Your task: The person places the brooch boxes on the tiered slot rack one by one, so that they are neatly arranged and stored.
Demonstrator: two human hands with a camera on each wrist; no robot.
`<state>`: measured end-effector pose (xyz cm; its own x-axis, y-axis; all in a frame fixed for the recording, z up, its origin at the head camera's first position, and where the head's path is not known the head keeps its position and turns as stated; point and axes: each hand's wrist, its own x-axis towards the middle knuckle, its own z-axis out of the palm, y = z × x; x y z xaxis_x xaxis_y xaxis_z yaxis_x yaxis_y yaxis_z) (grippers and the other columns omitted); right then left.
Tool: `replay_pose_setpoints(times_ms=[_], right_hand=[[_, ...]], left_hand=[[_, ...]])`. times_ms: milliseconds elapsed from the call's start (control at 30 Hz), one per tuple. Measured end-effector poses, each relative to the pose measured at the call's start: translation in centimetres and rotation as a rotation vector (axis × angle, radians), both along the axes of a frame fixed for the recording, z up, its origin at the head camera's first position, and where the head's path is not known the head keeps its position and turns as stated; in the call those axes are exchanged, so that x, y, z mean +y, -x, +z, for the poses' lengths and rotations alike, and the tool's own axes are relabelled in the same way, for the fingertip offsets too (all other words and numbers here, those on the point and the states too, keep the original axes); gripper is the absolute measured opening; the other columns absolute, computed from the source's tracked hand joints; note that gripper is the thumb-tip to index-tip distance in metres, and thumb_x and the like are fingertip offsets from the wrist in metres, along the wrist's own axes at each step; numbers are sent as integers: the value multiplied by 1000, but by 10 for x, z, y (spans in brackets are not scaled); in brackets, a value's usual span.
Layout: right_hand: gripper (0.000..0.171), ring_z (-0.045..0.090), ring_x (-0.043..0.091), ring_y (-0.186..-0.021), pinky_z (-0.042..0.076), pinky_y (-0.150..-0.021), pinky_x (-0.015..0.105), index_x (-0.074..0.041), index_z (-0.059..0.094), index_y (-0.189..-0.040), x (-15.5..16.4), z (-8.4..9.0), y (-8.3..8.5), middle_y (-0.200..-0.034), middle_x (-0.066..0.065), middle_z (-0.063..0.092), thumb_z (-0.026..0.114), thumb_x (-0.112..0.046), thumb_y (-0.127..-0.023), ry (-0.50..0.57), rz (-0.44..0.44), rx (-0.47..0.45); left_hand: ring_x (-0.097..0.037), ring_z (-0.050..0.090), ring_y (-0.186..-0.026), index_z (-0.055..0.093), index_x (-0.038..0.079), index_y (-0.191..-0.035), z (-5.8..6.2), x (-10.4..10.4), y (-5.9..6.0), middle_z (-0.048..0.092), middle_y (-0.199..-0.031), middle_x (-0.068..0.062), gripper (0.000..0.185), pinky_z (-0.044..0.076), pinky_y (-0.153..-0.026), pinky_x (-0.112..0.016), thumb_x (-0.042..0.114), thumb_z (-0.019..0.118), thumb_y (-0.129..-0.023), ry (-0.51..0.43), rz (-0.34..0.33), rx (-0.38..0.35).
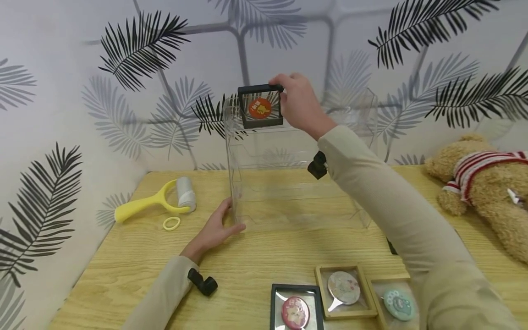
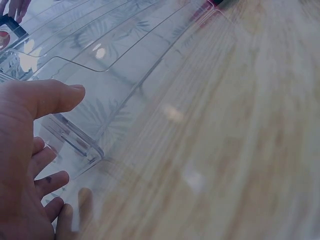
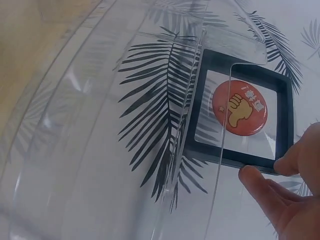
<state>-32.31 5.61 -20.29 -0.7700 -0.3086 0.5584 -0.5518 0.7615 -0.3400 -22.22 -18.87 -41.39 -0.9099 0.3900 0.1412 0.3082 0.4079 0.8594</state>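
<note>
A clear acrylic display case [image 1: 288,183] stands on the wooden table [image 1: 123,256]. My right hand [image 1: 299,105] holds a black frame [image 1: 260,107] with an orange thumbs-up badge [image 3: 240,107] at the case's top left corner, fingers pinching the frame's edge [image 3: 260,172]. My left hand [image 1: 216,227] rests against the case's lower left corner [image 2: 85,150], thumb and fingers curled round the clear wall.
A yellow-handled lint roller [image 1: 165,199] and a yellow ring [image 1: 171,223] lie at the left. Three framed badges [image 1: 342,293] sit near the front edge. A teddy bear [image 1: 482,183] lies at the right. Leaf-patterned wall behind.
</note>
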Motion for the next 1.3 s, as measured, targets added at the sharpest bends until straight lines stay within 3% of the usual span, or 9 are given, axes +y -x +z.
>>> replay_pose_setpoints(times_ms=[133,267,433,667,1033,1300], right_hand=[[38,52,30,-90,44,-78,35,-5,49,-128,3,-8,-4,-120,22,45,42,-2,-92,86,-1,31],[32,51,25,-69,44,-69,29,0,50,-122,6,-17,-12,-116,21,38,42,-5,-92,170,-5,114],[27,53,26,-72,45,-70,30,2,53,-114,11,-30,-27,-110,21,37,44,-2,-89,190,33,201],[29,49,24,-76,42,-66,29,0,57,-108,21,-54,-57,-102,18,43,46,4,-82,188,100,141],[25,50,21,-78,42,-60,26,-3,58,-109,37,-86,-103,-97,12,47,53,-2,-85,110,191,70],[28,53,14,-78,46,-57,24,-6,57,-114,52,-114,-136,-106,8,57,59,-8,-85,73,175,-99]], left_hand=[[-37,33,-131,25,0,-142,1,0,-1,37,-138,-26,74,21,-109,-54,11,68,-82,-1,3,-3],[-37,31,-132,24,0,-143,2,0,-2,36,-140,-26,74,21,-109,-54,12,67,-83,-4,-4,-19],[-37,30,-133,24,2,-143,3,0,-1,35,-140,-25,74,21,-109,-54,11,67,-84,0,-3,-27],[-37,29,-133,24,3,-144,4,1,-3,34,-141,-25,74,21,-109,-54,13,67,-84,3,4,-28],[-37,30,-132,25,3,-143,4,2,-5,36,-139,-25,74,21,-109,-54,11,68,-82,-6,24,-15],[-38,30,-132,26,2,-143,3,3,-4,37,-139,-26,74,21,-109,-55,12,68,-83,7,16,-20]])
